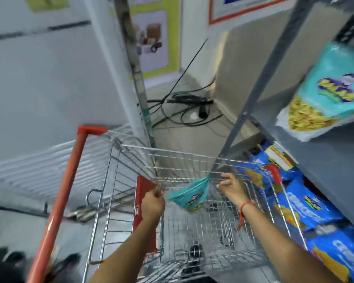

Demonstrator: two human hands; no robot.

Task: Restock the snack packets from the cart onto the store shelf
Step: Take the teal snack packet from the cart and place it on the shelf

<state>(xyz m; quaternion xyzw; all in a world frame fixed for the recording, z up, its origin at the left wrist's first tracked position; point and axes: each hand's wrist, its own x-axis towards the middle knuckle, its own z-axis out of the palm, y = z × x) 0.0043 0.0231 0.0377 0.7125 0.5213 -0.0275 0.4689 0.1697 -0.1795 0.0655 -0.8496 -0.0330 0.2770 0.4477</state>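
A teal snack packet (189, 196) is seen hanging over the wire cart (192, 231), pinched at its top corner by the right hand (230, 185); the left hand (152, 204), curled closed just beside it, is seen gripping nothing identifiable, beside the grey store shelf (325, 156)

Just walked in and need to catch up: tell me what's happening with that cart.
A person is restocking snacks from a wire cart. The right hand pinches the top corner of a teal snack packet, which hangs inside the basket. The left hand is closed beside the basket's near wall; what it grips is unclear. The rest of the basket looks bare. A matching teal packet lies on the upper shelf; blue packets fill the level below.
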